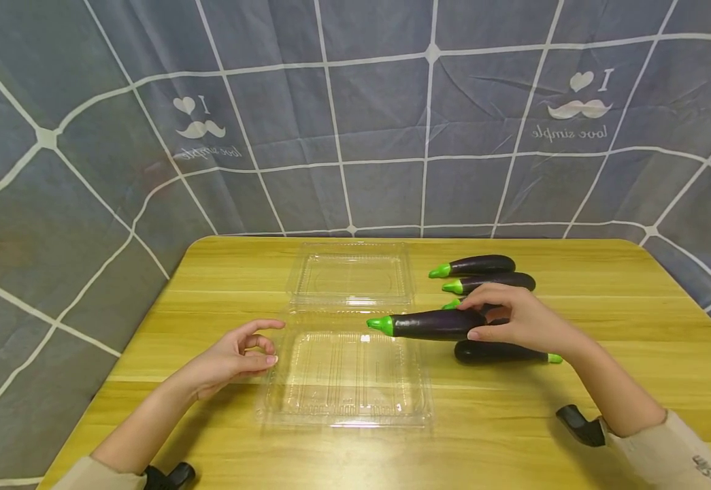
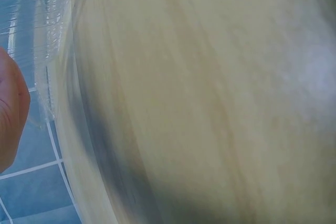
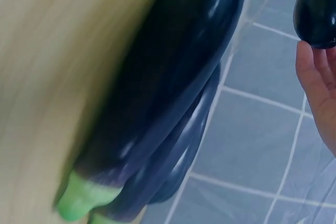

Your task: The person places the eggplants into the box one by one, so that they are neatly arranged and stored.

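My right hand (image 1: pixel 523 316) grips a dark purple eggplant (image 1: pixel 431 325) by its blunt end. The eggplant's green stem points left, over the right part of a clear plastic clamshell box (image 1: pixel 349 418). That box lies opened flat, its lid (image 1: pixel 355 246) folded back behind the base. Beside the base's left edge is my left hand (image 1: pixel 233 357), fingers loosely bent and nothing in them; whether they touch the rim I cannot tell. Several more eggplants lie at the right, among them one (image 1: pixel 502 352) below my right hand and one (image 3: pixel 163 77) large in the right wrist view.
Two other eggplants, a far one (image 1: pixel 484 265) and one just nearer (image 1: pixel 502 280), lie behind my right hand. Another, with its green stem (image 1: pixel 451 304) showing, is partly hidden by that hand. A wooden table (image 1: pixel 208 286) meets a grey checked curtain (image 1: pixel 386 197) at the back.
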Motion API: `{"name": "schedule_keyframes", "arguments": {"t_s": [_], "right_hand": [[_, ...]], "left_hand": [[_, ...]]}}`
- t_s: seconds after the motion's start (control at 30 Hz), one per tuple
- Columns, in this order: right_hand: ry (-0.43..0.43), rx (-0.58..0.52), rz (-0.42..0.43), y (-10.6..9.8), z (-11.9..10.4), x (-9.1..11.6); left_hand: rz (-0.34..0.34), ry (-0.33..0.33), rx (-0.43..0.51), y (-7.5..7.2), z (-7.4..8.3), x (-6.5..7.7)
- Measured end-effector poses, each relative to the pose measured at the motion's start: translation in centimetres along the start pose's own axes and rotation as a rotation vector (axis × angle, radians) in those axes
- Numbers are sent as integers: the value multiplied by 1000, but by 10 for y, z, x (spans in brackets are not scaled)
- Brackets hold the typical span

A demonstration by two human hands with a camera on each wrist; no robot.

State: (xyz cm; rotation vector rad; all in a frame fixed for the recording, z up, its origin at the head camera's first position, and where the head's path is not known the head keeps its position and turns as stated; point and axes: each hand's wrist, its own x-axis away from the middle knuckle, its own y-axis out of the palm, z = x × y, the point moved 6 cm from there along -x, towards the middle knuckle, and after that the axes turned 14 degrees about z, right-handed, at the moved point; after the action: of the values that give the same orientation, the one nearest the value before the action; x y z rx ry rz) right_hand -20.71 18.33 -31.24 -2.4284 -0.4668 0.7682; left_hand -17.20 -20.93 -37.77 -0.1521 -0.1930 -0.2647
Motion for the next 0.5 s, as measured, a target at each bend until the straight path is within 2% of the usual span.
{"name": "schedule_keyframes", "arguments": {"t_s": [0.13, 0.37, 0.5], "right_hand": [[-10, -20, -4, 10, -3, -11], [69, -15, -54, 34, -4, -26], [64, -16, -86, 48, -7, -34]], "left_hand": [[-3, -2, 8, -1, 0, 0], [-9, -9, 22, 0, 0, 1], [-6, -16, 25, 0, -1, 0]]}}
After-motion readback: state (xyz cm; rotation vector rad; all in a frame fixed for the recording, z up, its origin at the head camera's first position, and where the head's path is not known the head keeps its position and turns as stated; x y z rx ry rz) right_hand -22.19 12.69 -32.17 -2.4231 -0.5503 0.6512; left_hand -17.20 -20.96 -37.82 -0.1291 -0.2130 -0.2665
